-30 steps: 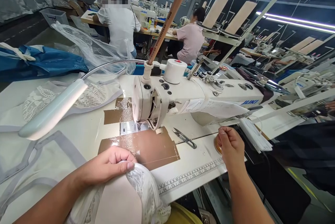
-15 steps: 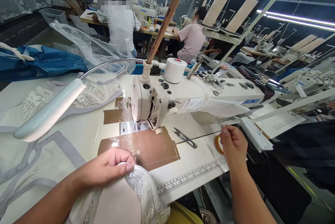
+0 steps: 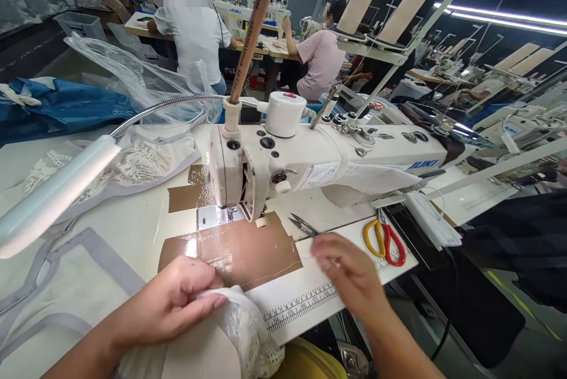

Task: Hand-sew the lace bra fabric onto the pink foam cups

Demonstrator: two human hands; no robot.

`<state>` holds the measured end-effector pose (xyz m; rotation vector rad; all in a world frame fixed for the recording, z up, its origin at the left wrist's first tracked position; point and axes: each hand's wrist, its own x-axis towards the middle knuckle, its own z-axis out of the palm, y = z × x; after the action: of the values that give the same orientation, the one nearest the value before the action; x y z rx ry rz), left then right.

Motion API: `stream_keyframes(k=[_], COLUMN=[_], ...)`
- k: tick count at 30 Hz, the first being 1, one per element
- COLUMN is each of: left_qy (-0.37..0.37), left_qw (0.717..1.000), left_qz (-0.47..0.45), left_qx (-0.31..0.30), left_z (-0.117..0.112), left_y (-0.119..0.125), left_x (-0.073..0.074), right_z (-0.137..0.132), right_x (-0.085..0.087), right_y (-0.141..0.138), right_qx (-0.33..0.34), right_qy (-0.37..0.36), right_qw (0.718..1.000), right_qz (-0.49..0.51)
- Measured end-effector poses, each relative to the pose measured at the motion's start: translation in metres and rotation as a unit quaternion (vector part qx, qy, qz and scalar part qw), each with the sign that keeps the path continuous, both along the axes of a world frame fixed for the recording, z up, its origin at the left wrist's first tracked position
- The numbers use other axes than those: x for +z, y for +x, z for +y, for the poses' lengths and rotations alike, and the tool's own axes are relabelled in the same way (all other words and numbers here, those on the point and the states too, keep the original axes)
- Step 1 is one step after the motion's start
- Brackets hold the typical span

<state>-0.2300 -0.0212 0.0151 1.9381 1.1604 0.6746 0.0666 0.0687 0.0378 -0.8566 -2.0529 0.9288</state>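
Note:
My left hand (image 3: 170, 302) is closed on a bundle of white lace fabric (image 3: 241, 329) at the table's near edge, in front of the brown taped patch (image 3: 248, 249). My right hand (image 3: 348, 270) is blurred by motion and hovers over the printed ruler strip (image 3: 301, 305), just right of the patch; its fingers look pinched, perhaps on a thin thread that I cannot make out. The white JUKI sewing machine (image 3: 310, 160) stands behind both hands. Small thread snips (image 3: 301, 225) lie beside its needle end. Scissors with yellow and red handles (image 3: 385, 240) lie to the right.
A gooseneck lamp (image 3: 53, 193) reaches over the table's left side. White lace pieces with grey trim (image 3: 128, 163) lie at the back left, by a clear plastic bag (image 3: 133, 75) and blue cloth (image 3: 66, 107). Two other people sit at machines further back. Thread cones stand on a rack at the upper right.
My right hand has swung left from beside the machine's base to over the ruler strip, uncovering the scissors. My left hand keeps its hold on the lace. The view has shifted slightly.

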Motion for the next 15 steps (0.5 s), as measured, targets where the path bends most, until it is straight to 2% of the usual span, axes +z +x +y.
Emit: stream_keyframes(k=[1,3,5,9,15], left_qy=[0.051,0.137,0.209,0.304,0.372], left_qw=[0.998,0.988,0.972,0.941,0.913], left_qz=[0.029,0.076,0.11,0.151,0.165], left_qx=[-0.003,-0.013,-0.015,0.005,0.031], left_z=[-0.002,-0.006,-0.01,-0.014,-0.014], left_y=[0.002,0.005,0.008,0.012,0.015], left_x=[0.0,-0.001,-0.003,-0.005,0.0], right_z=[-0.005,-0.014,-0.019,-0.021,-0.019], right_x=[0.001,0.001,-0.002,-0.006,-0.005], right_y=[-0.011,-0.029,-0.041,-0.051,-0.049], right_qx=[0.068,0.155,0.195,0.221,0.231], right_qy=[-0.016,-0.028,-0.022,0.004,0.025], right_qw=[0.997,0.987,0.98,0.975,0.972], right_qz=[-0.019,-0.036,-0.039,-0.03,-0.046])
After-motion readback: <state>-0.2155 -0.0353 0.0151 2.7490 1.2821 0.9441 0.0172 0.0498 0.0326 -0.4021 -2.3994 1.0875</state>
